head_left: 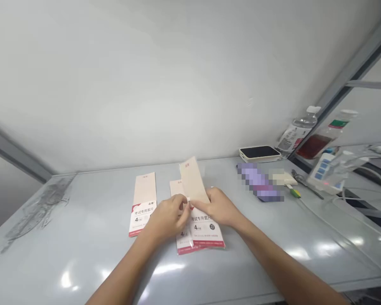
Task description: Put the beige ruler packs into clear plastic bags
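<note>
My right hand (220, 206) grips the side of a ruler set packet (206, 231), a long pale sleeve with a white and red printed lower part. Its upper end tilts up off the table. At the packet's left edge, the fingertips of my left hand (171, 214) are pinched together beside a small white bit (188, 199); what exactly they hold I cannot make out. Partly covered beneath lies a second ruler set packet (183, 243). To the left, a third ruler set packet (145, 186) lies flat, its right side partly hidden by my left hand.
Crumpled clear plastic (41, 207) lies at the far left. On the right are a phone (260, 153), a blurred-out purple pouch (258, 182), a water bottle (296, 133), a bottle of red drink (319, 137), a power strip (325, 171) and a white cable (333, 235). A wall stands behind.
</note>
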`<state>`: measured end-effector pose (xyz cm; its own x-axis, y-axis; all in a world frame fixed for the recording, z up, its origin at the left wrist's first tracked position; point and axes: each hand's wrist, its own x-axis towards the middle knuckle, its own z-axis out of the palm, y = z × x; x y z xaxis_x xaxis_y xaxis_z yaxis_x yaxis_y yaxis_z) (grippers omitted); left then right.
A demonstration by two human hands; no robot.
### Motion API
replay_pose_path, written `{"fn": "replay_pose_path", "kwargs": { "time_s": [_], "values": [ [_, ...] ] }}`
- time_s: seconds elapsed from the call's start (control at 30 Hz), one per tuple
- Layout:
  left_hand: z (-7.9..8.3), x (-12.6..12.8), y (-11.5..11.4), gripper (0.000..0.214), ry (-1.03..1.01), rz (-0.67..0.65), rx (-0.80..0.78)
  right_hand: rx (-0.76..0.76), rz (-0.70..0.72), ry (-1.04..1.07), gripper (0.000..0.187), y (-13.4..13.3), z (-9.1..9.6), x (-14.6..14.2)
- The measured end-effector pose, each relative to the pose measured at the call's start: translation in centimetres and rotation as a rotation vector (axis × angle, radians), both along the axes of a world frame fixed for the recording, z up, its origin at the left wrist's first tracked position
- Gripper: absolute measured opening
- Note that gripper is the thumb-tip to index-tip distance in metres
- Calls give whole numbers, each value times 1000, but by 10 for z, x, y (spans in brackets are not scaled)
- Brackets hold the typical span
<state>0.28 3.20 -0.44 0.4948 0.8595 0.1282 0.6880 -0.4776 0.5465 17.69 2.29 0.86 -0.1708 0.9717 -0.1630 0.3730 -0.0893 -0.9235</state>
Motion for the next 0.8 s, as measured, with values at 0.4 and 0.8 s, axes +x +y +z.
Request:
{"fn": "replay_pose_path", "kwargs": {
  "time_s": [0.4, 0.8],
  "values": [
    [-3, -9, 1, 14, 26, -37, -66, -135, 76, -118, 36, -10, -1, -7],
    [3, -14, 4, 12, 56, -29, -223, -88, 91, -201, 36, -13, 2, -13]
  ]
}}
